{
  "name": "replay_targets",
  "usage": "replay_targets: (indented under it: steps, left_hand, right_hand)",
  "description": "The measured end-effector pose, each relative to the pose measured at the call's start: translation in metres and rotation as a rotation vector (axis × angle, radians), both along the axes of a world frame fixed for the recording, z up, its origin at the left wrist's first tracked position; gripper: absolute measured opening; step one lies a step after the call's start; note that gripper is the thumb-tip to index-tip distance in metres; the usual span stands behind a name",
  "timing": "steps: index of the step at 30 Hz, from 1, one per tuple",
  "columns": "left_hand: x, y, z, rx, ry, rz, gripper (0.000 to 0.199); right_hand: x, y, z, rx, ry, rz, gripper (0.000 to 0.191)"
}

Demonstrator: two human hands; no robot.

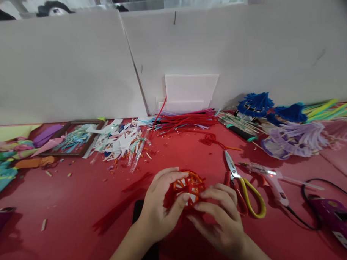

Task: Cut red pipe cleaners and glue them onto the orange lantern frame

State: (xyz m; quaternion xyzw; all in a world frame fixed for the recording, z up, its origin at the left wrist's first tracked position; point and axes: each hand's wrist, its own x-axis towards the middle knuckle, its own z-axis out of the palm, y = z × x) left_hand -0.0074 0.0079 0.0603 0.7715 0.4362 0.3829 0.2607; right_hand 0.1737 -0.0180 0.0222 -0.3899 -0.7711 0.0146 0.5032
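A small round red and orange craft piece point(189, 187) with white parts inside is between my hands, above the red table point(79, 201). My left hand point(161, 206) grips its left side, thumb at the near edge and fingers over the top. The fingers of my right hand point(219, 213) are bent against its right edge, thumb underneath. Red pipe cleaners point(116, 209) lie left of my left hand. Partly hidden under my left arm is a black flat object point(151, 252). Scissors point(234, 171) with one red and one yellow handle lie right of my right hand.
A pink glue gun point(278, 189) with a black cord and a purple device point(333, 215) lie right. Behind are red pipe cleaners point(187, 121), paper scraps point(122, 141), a brown frame point(53, 149), blue and lilac crafts point(299, 139), and a white partition point(74, 65).
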Motion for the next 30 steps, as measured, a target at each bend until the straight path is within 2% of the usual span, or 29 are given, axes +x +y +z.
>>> replay_targets:
  steps: [8,17,30]
  left_hand:
    - [-0.002,-0.003,-0.003,0.01,-0.047,-0.05,0.034]
    - [-0.004,-0.006,-0.009,0.059,0.056,-0.183,0.066]
    - [-0.003,-0.007,-0.013,0.032,0.069,-0.183,0.066]
  right_hand:
    - [0.005,-0.001,0.003,-0.003,0.049,-0.002,0.02]
    - [0.007,0.0,0.002,-0.038,0.083,0.007,0.018]
    - [0.007,0.0,-0.005,-0.027,0.04,0.004,0.02]
